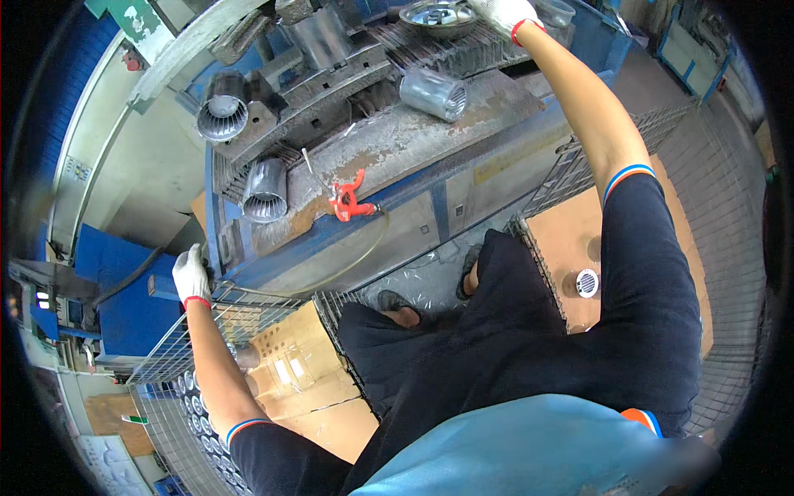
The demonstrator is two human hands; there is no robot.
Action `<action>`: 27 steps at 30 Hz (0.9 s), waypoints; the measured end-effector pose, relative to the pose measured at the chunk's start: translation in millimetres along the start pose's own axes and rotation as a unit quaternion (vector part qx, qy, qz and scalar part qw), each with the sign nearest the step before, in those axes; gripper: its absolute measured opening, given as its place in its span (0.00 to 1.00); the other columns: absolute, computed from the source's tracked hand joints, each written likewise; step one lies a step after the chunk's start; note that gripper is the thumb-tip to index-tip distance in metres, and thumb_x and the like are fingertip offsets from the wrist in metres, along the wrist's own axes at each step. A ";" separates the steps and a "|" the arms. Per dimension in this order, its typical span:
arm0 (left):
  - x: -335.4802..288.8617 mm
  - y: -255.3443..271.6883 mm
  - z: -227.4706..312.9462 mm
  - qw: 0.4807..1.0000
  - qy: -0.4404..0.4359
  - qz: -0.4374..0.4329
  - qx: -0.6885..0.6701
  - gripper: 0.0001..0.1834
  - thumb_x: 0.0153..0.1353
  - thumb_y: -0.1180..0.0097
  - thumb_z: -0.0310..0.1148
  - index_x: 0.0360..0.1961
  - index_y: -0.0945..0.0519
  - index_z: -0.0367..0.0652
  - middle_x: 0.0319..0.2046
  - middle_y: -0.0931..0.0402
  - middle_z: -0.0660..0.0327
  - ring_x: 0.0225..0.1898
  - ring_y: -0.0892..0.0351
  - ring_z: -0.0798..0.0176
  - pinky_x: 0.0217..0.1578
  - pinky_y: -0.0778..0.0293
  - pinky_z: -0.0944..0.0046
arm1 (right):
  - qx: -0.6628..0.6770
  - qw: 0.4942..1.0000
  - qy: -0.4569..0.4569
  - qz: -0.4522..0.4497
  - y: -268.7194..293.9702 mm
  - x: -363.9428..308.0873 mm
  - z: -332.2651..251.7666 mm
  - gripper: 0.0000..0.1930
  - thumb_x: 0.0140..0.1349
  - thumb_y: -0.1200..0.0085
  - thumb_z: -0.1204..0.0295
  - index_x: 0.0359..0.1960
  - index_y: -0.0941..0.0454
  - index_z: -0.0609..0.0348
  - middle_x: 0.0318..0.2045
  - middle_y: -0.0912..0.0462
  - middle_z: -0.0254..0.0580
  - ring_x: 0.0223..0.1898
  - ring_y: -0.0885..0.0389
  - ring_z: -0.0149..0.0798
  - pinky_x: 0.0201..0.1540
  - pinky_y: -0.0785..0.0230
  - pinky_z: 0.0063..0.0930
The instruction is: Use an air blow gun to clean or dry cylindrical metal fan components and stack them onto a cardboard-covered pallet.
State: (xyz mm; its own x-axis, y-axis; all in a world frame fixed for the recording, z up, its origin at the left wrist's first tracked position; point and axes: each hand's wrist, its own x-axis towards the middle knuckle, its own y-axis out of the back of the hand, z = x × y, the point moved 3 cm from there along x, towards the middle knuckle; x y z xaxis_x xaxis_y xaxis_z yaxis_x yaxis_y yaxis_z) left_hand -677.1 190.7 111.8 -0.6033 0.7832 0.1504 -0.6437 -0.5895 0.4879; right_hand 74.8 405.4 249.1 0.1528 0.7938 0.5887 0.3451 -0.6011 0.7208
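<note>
My left hand (192,274), in a white glove with a red cuff, is beside the machine's front left corner, above the wire basket's rim. Its fingers look curled round something dark that I cannot make out. Far forward, my right hand (503,15), gloved the same way, is at the edge of a round metal dish (438,18). The top of the picture cuts off part of this hand, so its grip is unclear. A slotted metal cylinder (432,93) lies on the worn bench top (488,99). Another such cylinder (266,190) lies at the bench's left end.
A red air gun (351,198) with a hose rests at the bench's front edge. More metal cylinders sit on the fixture (314,99). A left wire basket (165,347) holds cardboard (302,364) and rows of parts. Small cylinders stand on cardboard (571,231) in the right basket.
</note>
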 end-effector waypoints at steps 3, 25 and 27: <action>-4.2 6.8 -5.2 1.000 0.012 0.003 -0.001 0.18 0.69 0.38 0.43 0.28 0.21 0.40 0.21 0.27 0.64 0.18 0.33 0.69 0.22 0.36 0.63 | 0.032 0.999 -0.024 0.007 1.7 -4.2 -16.8 0.19 0.62 0.40 0.58 0.47 0.15 0.60 0.48 0.13 0.61 0.52 0.15 0.62 0.55 0.23 0.48; 7.0 -5.4 -11.4 0.999 -0.018 -0.028 0.022 0.19 0.67 0.39 0.42 0.32 0.18 0.32 0.24 0.23 0.59 0.24 0.27 0.63 0.28 0.32 0.58 | -0.008 0.997 0.076 -0.030 -4.3 -70.5 23.5 0.22 0.70 0.48 0.55 0.59 0.17 0.50 0.52 0.13 0.53 0.55 0.16 0.58 0.60 0.24 0.46; 1.0 -7.8 -6.1 0.999 -0.033 -0.032 0.019 0.18 0.66 0.40 0.40 0.27 0.21 0.34 0.22 0.25 0.60 0.22 0.29 0.64 0.26 0.34 0.58 | -0.025 0.996 0.079 -0.030 3.6 -78.5 14.9 0.20 0.71 0.49 0.56 0.58 0.17 0.49 0.51 0.12 0.52 0.54 0.15 0.58 0.59 0.24 0.48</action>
State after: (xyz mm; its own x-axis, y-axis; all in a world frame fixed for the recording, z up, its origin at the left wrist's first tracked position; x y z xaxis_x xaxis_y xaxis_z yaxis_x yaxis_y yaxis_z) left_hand -675.5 194.9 102.9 -0.5286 0.8309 0.1737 -0.6602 -0.5310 0.5311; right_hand 77.9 342.3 200.0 -0.0154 0.8058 0.5920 0.3023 -0.5606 0.7709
